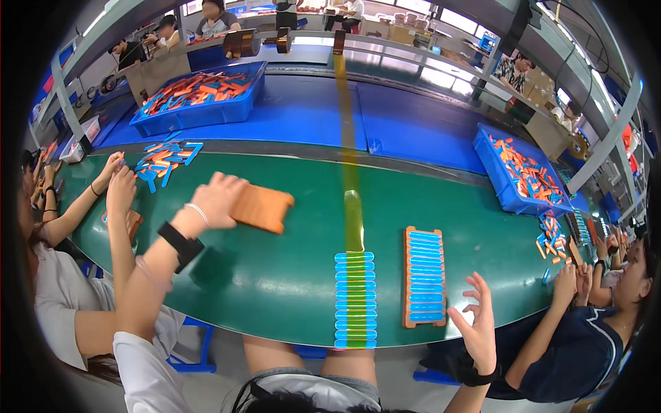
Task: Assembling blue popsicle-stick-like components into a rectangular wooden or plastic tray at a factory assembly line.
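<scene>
One orange rack point(265, 208) pinched at its end by my left grip point(219, 199), over the left half of the green tabletop point(289, 289), my right grip point(476, 323) spread by the near edge, beside a second rack point(406, 279) of blue strips point(425, 279), a taped blue row point(341, 304) reaching that edge.

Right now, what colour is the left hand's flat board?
Flat orange-brown board, clearest in head view.

A glossy green worktable point(275, 303) fills the centre, with blue matting point(310, 113) beyond it toward 12 o'clock. Bright windows point(461, 24) show at 1 o'clock; a tube light point(94, 23) glows at 10. At 7 o'clock, a blue stool point(208, 342) stands on grey floor point(231, 365).
</scene>
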A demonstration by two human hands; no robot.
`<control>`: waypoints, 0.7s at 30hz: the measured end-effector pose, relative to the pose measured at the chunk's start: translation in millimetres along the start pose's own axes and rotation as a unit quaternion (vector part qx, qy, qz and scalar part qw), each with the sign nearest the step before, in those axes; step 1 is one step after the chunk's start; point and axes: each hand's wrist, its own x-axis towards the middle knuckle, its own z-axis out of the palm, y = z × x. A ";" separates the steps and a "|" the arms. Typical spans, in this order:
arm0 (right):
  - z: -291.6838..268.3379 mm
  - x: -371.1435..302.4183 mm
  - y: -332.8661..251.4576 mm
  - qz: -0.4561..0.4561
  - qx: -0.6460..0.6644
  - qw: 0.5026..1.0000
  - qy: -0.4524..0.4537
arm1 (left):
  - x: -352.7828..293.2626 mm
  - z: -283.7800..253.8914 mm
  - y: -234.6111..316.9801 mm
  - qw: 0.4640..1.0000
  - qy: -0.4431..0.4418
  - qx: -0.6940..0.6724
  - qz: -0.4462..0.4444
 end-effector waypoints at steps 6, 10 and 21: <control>-6.2 -9.1 29.9 0.011 -0.155 0.985 -0.073 | 17.0 9.6 -22.1 0.963 0.153 0.201 -0.093; 4.0 -6.3 30.9 -0.078 -0.148 0.980 -0.110 | 14.9 10.5 84.6 0.955 0.208 -0.176 0.118; 53.0 -4.2 9.3 -0.127 -0.107 0.981 -0.100 | -24.1 -35.0 148.7 0.555 -0.189 -0.810 -0.002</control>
